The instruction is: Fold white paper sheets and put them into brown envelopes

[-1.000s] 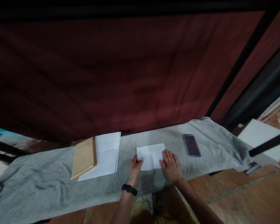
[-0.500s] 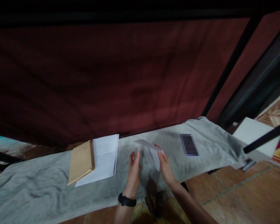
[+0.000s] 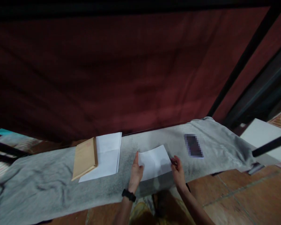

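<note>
A small white sheet of paper [image 3: 155, 162] with faint creases lies in front of me, its near edge slightly raised over the grey cloth. At its left edge my left hand [image 3: 136, 170], with a black band on the wrist, grips the paper with the thumb on top. My right hand [image 3: 178, 170] is closed at the right edge, fingers curled around that side; its fingertips are partly hidden.
A grey cloth [image 3: 49, 184] covers the long narrow surface. Left of my hands, a brown envelope [image 3: 84, 158] overlaps larger white sheets [image 3: 109, 156]. A blurred-out dark phone-like object [image 3: 194, 146] lies to the right. Behind stands a dark red curtain [image 3: 131, 78] with black bars.
The paper lay flat under my hands, was lifted and tilted in my right hand with my left hand off it, and is now back low, slightly turned, between both hands.
</note>
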The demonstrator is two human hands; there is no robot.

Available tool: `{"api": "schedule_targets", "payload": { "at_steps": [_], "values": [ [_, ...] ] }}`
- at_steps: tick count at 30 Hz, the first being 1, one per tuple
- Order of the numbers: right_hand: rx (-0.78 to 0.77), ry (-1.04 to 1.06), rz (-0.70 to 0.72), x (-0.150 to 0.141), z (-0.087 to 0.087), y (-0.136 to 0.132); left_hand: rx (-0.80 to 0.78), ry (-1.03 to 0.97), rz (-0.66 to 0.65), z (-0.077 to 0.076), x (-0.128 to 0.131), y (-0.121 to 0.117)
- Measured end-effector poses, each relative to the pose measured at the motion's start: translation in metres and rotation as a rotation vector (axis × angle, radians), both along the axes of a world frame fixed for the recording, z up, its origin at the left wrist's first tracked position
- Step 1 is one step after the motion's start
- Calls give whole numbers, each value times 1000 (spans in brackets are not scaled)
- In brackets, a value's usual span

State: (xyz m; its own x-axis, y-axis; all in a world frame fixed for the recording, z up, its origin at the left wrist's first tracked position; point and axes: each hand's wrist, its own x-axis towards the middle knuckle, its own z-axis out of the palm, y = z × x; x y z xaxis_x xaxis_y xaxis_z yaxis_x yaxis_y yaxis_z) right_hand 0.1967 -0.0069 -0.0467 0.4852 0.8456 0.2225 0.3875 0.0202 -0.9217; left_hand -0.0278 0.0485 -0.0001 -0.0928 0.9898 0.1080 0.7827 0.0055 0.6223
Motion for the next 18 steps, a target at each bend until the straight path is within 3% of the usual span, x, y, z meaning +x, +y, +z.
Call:
{"api": "schedule_targets", "payload": {
  "at_steps": [3, 7, 9, 13, 18],
  "values": [
    [14, -254, 10, 6, 3, 0, -80, 18, -53, 5, -2, -2],
    [40, -597, 252, -17, 16, 15, 64, 233, -18, 5, 14, -12],
    [41, -735, 330, -34, 20, 27, 132, 328, -72, 0, 26, -16],
    [37, -896, 427, -57, 20, 43, 107, 399, -249, -17, 45, -18],
    [22, -997, 411, -53, 13, 45, 147, 431, -251, -30, 43, -16]
  ]
}}
